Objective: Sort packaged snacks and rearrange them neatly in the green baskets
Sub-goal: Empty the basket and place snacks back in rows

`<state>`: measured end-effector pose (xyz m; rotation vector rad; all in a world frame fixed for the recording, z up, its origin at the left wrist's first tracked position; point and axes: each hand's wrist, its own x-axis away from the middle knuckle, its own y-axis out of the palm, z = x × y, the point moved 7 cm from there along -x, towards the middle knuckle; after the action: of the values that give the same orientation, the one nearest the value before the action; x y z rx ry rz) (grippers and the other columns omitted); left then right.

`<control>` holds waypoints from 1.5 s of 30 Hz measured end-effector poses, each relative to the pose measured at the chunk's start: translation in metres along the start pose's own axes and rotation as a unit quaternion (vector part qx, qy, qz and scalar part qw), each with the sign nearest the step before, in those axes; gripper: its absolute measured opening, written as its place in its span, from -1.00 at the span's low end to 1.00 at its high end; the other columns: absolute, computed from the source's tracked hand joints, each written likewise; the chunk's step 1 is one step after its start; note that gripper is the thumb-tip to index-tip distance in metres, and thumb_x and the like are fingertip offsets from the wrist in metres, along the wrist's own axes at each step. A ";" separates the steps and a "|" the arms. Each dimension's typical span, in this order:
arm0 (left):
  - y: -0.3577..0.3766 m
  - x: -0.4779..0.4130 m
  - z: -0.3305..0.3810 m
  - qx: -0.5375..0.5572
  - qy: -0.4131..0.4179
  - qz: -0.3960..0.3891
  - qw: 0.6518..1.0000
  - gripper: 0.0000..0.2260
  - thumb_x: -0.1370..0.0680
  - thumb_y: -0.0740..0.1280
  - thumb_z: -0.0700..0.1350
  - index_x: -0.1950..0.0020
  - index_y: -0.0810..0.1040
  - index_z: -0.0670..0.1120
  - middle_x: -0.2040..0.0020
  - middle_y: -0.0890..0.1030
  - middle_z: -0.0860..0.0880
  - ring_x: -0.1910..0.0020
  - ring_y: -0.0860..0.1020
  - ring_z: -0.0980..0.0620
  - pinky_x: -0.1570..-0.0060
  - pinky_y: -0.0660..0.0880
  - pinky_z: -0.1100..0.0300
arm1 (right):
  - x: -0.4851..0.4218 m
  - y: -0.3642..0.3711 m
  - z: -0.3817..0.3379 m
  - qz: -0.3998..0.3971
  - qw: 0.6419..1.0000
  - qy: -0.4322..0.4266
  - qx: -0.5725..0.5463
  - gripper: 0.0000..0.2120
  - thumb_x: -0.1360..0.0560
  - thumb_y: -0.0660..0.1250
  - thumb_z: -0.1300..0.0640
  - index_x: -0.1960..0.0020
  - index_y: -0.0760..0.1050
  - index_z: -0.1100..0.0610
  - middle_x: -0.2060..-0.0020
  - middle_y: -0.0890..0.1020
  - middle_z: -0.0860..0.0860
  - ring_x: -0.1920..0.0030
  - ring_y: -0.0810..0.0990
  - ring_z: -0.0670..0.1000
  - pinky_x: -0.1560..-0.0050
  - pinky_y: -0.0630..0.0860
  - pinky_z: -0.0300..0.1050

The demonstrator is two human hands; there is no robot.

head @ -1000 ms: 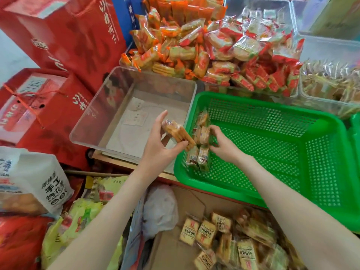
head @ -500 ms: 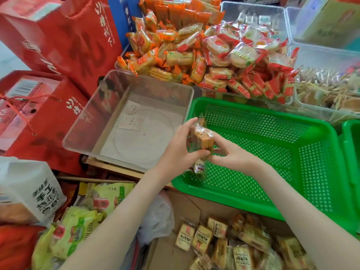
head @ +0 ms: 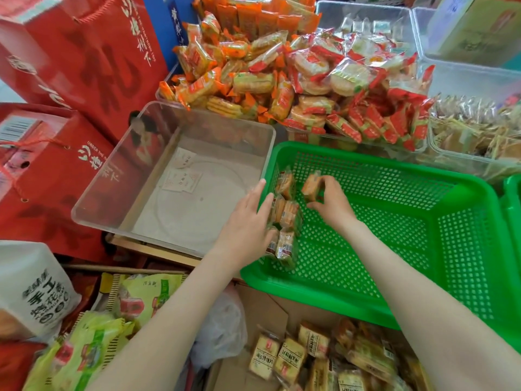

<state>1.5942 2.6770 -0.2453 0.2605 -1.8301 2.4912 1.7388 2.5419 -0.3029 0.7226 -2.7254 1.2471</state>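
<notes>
A green perforated basket (head: 439, 249) sits in front of me. Several small clear-wrapped biscuit packs (head: 284, 221) stand in a row along its left wall. My left hand (head: 248, 221) lies over the basket's left rim, fingers straight, touching that row. My right hand (head: 329, 204) is inside the basket and pinches one biscuit pack (head: 311, 186) just right of the row's far end. More of the same packs (head: 284, 359) lie in a cardboard box below the basket.
An empty clear plastic bin (head: 174, 182) stands left of the basket. Behind it, bins hold heaps of orange-wrapped snacks (head: 234, 80) and red-wrapped snacks (head: 366, 108). Red gift boxes (head: 70, 66) line the left. Green bags (head: 93, 348) lie at lower left. A second green basket (head: 514, 204) touches the right edge.
The pack that my left hand held passed into my right hand, which carried it down into the basket beside the row. My left hand let go and now lies flat against the row.
</notes>
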 end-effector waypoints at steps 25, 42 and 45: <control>0.169 0.204 0.049 0.083 0.034 -0.018 0.996 -0.31 -0.27 0.56 -0.21 -0.35 0.40 -0.01 -0.15 0.59 -0.24 -0.06 0.60 -0.21 0.02 0.60 -0.06 | 0.289 0.028 0.038 -0.021 0.952 -0.236 0.191 -0.65 -0.50 0.27 0.09 -0.26 0.42 0.14 -0.08 0.57 0.05 -0.11 0.52 0.04 -0.18 0.50 -0.07; 0.242 0.181 0.066 0.019 0.105 -0.203 0.973 -0.43 -0.64 0.13 0.11 -0.59 -0.05 0.11 -0.60 -0.04 -0.06 -0.56 -0.17 -0.05 -0.45 -0.30 -0.12 | 0.309 0.096 0.099 -0.132 0.892 -0.177 0.396 -0.51 -0.44 0.38 -0.09 -0.29 0.51 0.13 -0.22 0.57 0.06 -0.29 0.48 0.13 -0.42 -0.01 0.13; 0.246 0.175 0.075 -0.015 0.163 -0.231 0.959 -0.35 -0.64 0.15 0.02 -0.57 -0.22 0.15 -0.60 -0.12 -0.09 -0.55 -0.23 -0.06 -0.45 -0.36 -0.16 | 0.295 0.069 0.098 -0.043 0.913 -0.143 0.379 -0.53 -0.49 0.26 0.02 -0.36 0.43 0.15 -0.28 0.53 0.11 -0.33 0.43 0.16 -0.40 0.06 0.11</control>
<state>1.3982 2.5196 -0.4281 0.2285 -1.4718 2.0433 1.4596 2.3945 -0.3455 1.1359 -2.2900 2.3684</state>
